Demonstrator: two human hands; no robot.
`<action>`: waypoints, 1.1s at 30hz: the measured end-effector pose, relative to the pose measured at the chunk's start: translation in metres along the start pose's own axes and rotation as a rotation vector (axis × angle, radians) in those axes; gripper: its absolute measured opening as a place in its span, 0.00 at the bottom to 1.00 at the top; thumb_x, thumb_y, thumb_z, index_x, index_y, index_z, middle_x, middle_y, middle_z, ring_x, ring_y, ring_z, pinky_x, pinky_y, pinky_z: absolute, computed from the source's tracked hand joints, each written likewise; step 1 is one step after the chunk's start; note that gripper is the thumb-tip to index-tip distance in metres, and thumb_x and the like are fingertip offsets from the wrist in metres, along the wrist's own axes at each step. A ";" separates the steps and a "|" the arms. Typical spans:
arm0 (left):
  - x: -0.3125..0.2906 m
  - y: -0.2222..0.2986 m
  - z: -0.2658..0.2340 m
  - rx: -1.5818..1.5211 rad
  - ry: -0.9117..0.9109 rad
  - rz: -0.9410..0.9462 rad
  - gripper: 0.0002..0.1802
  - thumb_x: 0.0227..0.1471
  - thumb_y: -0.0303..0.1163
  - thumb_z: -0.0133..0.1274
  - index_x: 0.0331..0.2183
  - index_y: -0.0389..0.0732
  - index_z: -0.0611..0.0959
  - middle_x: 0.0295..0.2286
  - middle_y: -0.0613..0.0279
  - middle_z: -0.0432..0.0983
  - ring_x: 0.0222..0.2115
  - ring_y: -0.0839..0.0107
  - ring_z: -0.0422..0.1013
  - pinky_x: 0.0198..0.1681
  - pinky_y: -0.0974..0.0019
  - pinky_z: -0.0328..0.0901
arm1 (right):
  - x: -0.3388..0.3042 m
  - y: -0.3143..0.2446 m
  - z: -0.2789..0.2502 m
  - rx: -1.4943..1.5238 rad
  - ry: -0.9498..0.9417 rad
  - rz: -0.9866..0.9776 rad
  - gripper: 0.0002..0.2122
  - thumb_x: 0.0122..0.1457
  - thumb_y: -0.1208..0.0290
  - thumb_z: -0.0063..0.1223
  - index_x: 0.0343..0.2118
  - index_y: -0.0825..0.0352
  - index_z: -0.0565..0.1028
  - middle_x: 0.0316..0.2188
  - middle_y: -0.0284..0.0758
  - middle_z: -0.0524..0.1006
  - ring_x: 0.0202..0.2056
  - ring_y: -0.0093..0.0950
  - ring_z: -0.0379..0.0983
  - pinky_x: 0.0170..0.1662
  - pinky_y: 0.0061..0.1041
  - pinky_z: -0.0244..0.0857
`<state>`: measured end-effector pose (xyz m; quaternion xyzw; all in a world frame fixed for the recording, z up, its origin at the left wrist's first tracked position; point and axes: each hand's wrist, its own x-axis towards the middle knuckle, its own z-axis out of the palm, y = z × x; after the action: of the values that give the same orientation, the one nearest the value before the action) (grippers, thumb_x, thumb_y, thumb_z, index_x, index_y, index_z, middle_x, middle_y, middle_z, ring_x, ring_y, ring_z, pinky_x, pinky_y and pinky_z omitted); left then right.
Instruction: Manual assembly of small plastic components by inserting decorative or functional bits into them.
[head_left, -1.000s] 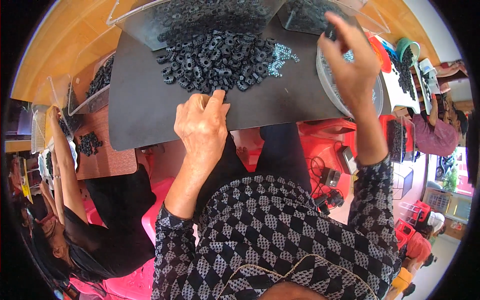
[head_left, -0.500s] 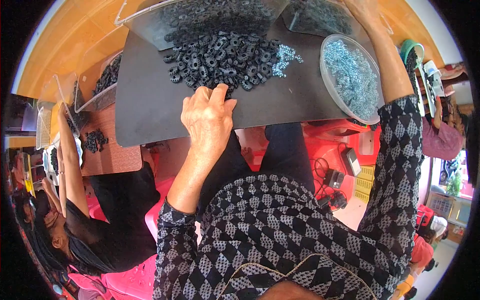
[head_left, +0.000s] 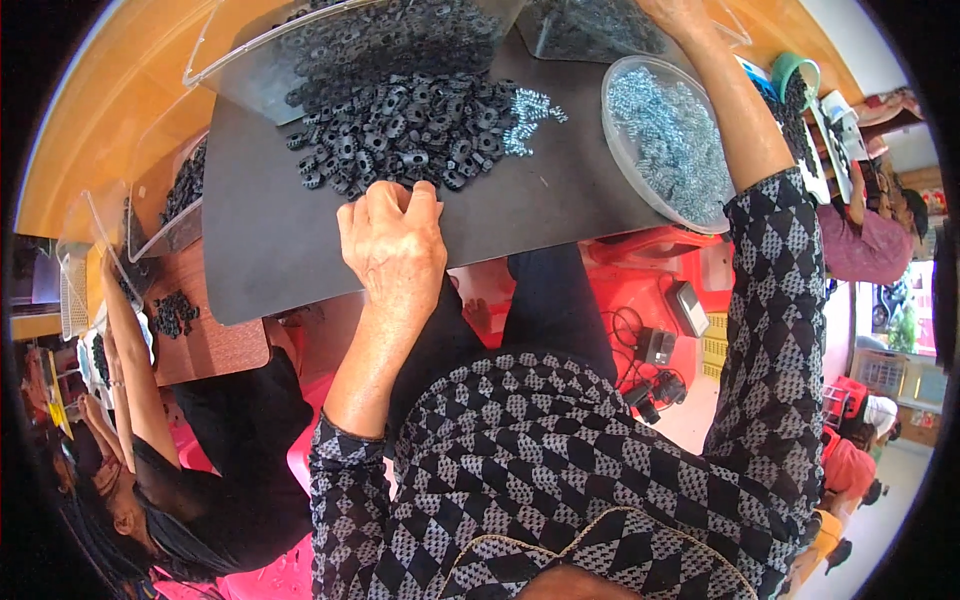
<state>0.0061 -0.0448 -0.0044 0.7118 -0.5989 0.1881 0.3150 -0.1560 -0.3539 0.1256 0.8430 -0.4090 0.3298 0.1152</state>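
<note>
My left hand (head_left: 393, 245) rests at the near edge of a heap of small black plastic pieces (head_left: 410, 135), slotted and rounded. Its fingers are curled under, so whatever they hold is hidden. Beside the heap's right side lies a small cluster of shiny metal springs (head_left: 530, 120). More springs fill a round clear plastic dish (head_left: 612, 150) at the table's right. My right arm reaches past this dish to the far edge, where my right hand (head_left: 683, 14) is cut off by the picture's top. Its fingers cannot be seen.
Clear plastic bins (head_left: 290, 60) with black pieces stand at the back of the dark tabletop (head_left: 255, 230). A co-worker's arm (head_left: 130, 370) is at a brown table (head_left: 215, 345) on the left. A green basket (head_left: 795, 72) stands far right; a red stool (head_left: 665, 350) holds cables and adapters.
The whole view has shifted, so the table and its contents sit further left. My left hand stays curled at the heap's near edge, its thumb more tucked in. My right arm remains stretched out.
</note>
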 end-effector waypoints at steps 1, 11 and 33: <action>0.001 0.000 0.001 0.032 0.009 0.033 0.14 0.34 0.29 0.64 0.29 0.43 0.81 0.25 0.64 0.70 0.27 0.65 0.68 0.32 0.62 0.60 | -0.005 -0.007 -0.008 0.038 -0.027 0.053 0.16 0.44 0.62 0.58 0.29 0.72 0.78 0.27 0.50 0.77 0.32 0.46 0.74 0.37 0.39 0.66; 0.000 -0.006 0.007 0.061 0.041 0.258 0.12 0.37 0.28 0.60 0.30 0.39 0.79 0.27 0.62 0.72 0.27 0.65 0.67 0.36 0.60 0.62 | -0.147 -0.076 -0.015 0.321 -0.080 -0.335 0.04 0.45 0.73 0.57 0.25 0.63 0.75 0.23 0.36 0.72 0.30 0.36 0.70 0.33 0.35 0.65; 0.002 -0.001 0.006 0.007 0.141 0.239 0.14 0.40 0.25 0.56 0.34 0.37 0.79 0.28 0.59 0.73 0.29 0.65 0.70 0.36 0.59 0.65 | -0.176 -0.089 0.004 0.491 -0.288 -0.018 0.04 0.46 0.73 0.53 0.24 0.67 0.74 0.24 0.41 0.75 0.30 0.41 0.71 0.35 0.38 0.64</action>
<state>0.0071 -0.0501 -0.0078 0.6214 -0.6552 0.2761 0.3290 -0.1643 -0.1911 0.0150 0.8874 -0.3216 0.2951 -0.1488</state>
